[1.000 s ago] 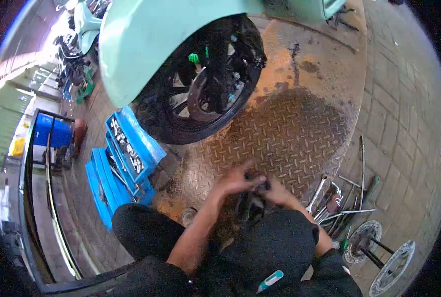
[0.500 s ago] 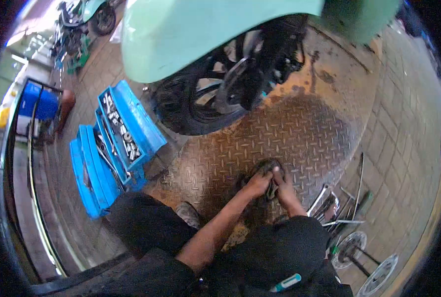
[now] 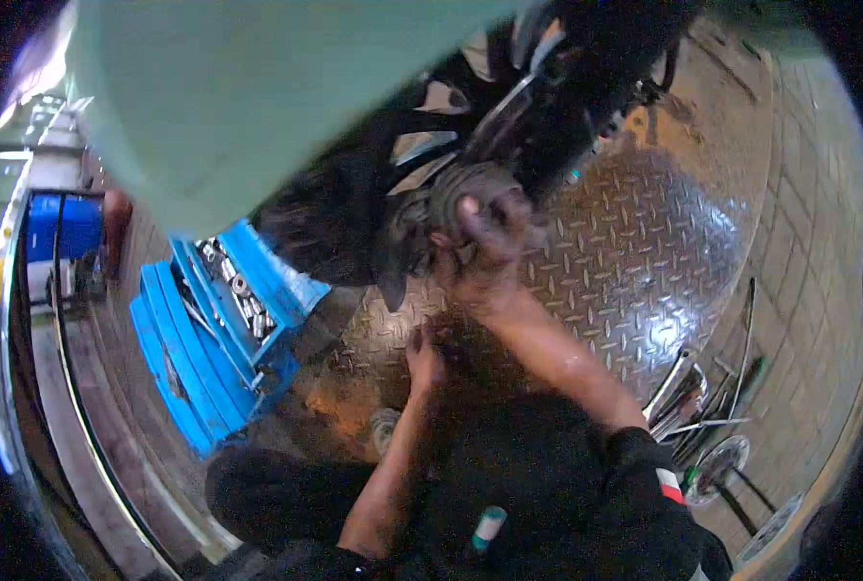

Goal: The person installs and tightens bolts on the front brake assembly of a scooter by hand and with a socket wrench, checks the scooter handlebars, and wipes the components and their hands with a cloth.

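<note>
My right hand is raised against the motorcycle wheel, closed around a dark, dirty rag. Motion smears the rag and the fingers. Part of the cloth hangs down beside the tyre. Lower and to the left, my left hand is held over the metal plate with its fingers apart and nothing visible in it. The pale green bodywork covers the upper part of the wheel.
A blue toolbox with sockets stands open at left. Several metal tools and a disc-ended axle part lie at right. Under the wheel is a diamond-pattern steel plate. A blue container stands far left.
My hands were together on the rag low over the plate. They have separated: the right has carried the rag up to the wheel, while the left has moved leftward. The view has shifted closer.
</note>
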Action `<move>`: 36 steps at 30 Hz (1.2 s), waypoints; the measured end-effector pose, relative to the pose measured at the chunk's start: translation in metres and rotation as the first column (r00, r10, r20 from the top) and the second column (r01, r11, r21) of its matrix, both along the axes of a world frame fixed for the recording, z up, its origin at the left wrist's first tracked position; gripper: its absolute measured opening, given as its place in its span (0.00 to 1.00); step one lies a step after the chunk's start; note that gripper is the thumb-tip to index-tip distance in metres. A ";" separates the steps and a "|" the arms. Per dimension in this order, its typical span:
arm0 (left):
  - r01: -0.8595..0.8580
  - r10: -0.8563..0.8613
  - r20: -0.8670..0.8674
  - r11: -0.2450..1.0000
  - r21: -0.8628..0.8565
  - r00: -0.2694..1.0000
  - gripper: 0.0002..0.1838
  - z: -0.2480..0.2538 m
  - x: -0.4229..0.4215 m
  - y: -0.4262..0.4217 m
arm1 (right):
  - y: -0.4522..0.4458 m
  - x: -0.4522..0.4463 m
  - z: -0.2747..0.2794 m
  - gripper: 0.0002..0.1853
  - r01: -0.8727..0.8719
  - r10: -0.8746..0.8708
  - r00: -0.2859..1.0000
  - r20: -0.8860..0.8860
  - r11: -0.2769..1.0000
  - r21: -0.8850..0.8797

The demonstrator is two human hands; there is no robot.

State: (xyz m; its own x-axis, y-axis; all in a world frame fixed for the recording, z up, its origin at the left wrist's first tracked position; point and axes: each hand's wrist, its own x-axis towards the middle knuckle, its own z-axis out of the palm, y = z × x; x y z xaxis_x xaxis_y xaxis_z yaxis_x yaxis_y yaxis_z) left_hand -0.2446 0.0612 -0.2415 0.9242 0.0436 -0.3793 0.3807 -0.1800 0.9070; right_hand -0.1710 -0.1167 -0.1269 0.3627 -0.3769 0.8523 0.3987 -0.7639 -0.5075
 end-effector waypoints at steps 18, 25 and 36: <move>-0.139 0.042 -0.334 0.952 -0.271 0.942 0.26 0.042 0.020 -0.011 | 0.022 -0.036 0.025 0.26 0.079 0.357 0.879 -0.317 0.545 0.835; -0.219 0.123 -0.285 0.917 -0.334 0.951 0.27 -0.002 0.020 -0.006 | -0.051 0.004 0.105 0.22 -0.001 -0.080 0.982 0.170 0.902 0.431; -0.171 -0.019 -0.279 0.751 -0.638 0.960 0.32 0.062 0.020 -0.051 | 0.001 -0.073 -0.036 0.16 -0.109 0.356 0.740 -0.570 0.901 0.420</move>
State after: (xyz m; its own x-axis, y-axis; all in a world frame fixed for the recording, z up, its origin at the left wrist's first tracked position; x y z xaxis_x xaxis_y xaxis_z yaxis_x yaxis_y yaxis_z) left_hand -0.2241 0.0104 -0.1793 0.7959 -0.2349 -0.5580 0.5971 0.4570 0.6592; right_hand -0.2444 -0.1153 -0.1626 0.8750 -0.4225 0.2364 0.0423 -0.4197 -0.9067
